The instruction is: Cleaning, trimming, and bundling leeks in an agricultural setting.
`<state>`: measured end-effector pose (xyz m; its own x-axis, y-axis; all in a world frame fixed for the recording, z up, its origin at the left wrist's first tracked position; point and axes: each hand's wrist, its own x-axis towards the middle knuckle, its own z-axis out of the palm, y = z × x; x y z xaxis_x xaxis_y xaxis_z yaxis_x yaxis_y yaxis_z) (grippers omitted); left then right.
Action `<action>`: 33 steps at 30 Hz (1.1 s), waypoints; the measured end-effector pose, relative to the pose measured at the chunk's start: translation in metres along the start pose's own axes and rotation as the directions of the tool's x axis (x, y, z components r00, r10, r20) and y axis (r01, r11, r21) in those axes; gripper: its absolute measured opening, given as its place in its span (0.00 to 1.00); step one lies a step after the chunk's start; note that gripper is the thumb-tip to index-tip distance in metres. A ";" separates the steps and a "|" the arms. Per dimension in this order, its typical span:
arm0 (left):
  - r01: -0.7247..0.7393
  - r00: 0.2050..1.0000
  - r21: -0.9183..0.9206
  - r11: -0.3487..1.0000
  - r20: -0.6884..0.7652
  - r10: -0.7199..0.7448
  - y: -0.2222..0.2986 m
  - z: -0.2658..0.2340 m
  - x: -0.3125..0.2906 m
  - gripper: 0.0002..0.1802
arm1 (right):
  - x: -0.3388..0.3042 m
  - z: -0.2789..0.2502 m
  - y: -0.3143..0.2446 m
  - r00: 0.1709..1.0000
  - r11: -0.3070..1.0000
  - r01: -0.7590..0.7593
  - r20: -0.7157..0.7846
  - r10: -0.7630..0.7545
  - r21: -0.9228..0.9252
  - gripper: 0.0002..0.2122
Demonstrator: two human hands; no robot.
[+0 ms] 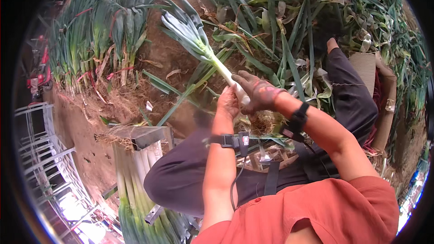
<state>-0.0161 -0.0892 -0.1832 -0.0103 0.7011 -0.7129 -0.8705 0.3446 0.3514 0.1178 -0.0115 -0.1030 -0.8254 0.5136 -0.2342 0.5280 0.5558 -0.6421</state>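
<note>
The person's left hand (pixel 229 103) is curled nearly closed, its fingers against the left side of a leek (pixel 219 66) close to the root end, and it has hold of the white shaft there. The right hand (pixel 258 91), dark-covered with reddish patches across the knuckles, lies along the other side of the same shaft, its fingers partly bent and reaching over toward the stalk; whether it grips firmly or only rests against the leek cannot be told. The pale butt of the leek sits between the two hands, just below the left fingertips and beside the right palm. From there the shaft slants up and to the left, away from the person, and its blue-green leaves fan out well beyond both hands, over the bare soil.

Black straps circle both wrists, the left one bearing a small device (pixel 244 139). Below the right hand, a tangle of roots (pixel 262 124) lies near the dark trousers (pixel 181 171). To the left, beside the knee, a metal stand (pixel 144 136) has a bundle of pale stalks (pixel 135 171) next to it. Farther up on the left stand leeks tied with red bands (pixel 99 36), while loose leaves (pixel 289 40) cover the ground on the right, near a piece of cardboard (pixel 363 70)
</note>
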 end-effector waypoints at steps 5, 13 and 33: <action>-0.157 0.975 0.154 0.976 -0.133 0.178 -0.002 -0.018 0.011 0.10 | 0.011 0.020 0.009 0.940 0.912 -0.261 0.298 0.165 0.318 0.31; -0.213 0.944 0.150 0.965 -0.222 0.243 0.003 -0.009 0.027 0.09 | -0.034 -0.002 -0.022 0.934 0.956 -0.289 0.233 0.269 0.055 0.16; -0.261 0.804 0.396 0.880 -0.415 0.425 0.047 -0.034 0.058 0.06 | -0.200 -0.059 -0.057 0.904 0.843 -0.426 0.182 0.386 0.329 0.16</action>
<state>-0.0746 -0.0540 -0.2287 -0.5828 0.4515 -0.6756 -0.5684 0.3677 0.7360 0.2649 -0.1074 0.0239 -0.5793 0.5597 -0.5926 0.7308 0.0345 -0.6818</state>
